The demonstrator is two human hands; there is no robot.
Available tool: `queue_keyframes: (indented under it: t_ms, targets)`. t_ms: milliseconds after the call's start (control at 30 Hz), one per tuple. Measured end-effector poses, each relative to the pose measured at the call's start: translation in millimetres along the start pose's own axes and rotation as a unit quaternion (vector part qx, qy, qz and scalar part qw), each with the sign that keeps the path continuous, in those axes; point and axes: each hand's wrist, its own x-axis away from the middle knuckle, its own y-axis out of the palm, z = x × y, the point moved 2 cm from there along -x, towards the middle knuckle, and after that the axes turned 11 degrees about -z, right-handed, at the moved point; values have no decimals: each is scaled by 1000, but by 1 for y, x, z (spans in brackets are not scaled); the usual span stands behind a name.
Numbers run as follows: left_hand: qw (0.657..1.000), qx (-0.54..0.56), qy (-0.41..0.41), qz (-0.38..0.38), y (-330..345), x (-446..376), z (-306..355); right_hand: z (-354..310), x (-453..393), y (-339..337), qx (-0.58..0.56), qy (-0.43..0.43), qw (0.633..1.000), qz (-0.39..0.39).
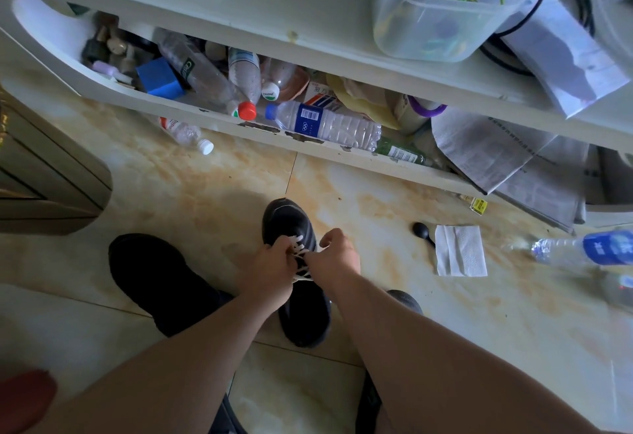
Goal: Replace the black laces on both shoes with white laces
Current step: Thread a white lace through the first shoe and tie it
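Note:
A black sneaker (pixel 291 224) stands on the tiled floor, toe pointing away from me, with a white lace (pixel 301 260) crossed through its eyelets. My left hand (pixel 270 271) pinches the lace on the shoe's left side. My right hand (pixel 334 259) grips the lace on the right side, fingers curled over the tongue area. A second black shoe (pixel 154 276) lies to the left, its lacing too dark to make out. The dark rounded end of something (pixel 406 300) shows behind my right forearm.
A low white table (pixel 308 15) stands ahead, its lower shelf crammed with plastic bottles (pixel 325 125), newspapers (pixel 507 156) and clutter. A white napkin (pixel 460 250), a black spoon (pixel 423 231) and a bottle (pixel 589 248) lie on the floor to the right.

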Motion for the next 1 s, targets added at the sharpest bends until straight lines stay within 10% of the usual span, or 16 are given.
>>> queue_keyframes:
  t_ms: [167,300,567,1000]
  targets:
    - [977,188,15,-101,-20,23,-2,17,5,-6,-109,-12,989,-102]
    - [981,39,-1,-189,-22,34,-19,39,12,-7,7,-19,979,-201]
    - [981,148,-98,71,18,28,2,27,13,15,256,-102,961,-22]
    - [981,145,-97,80,-30,15,-14,33,-2,-17,196,-58,979,11]
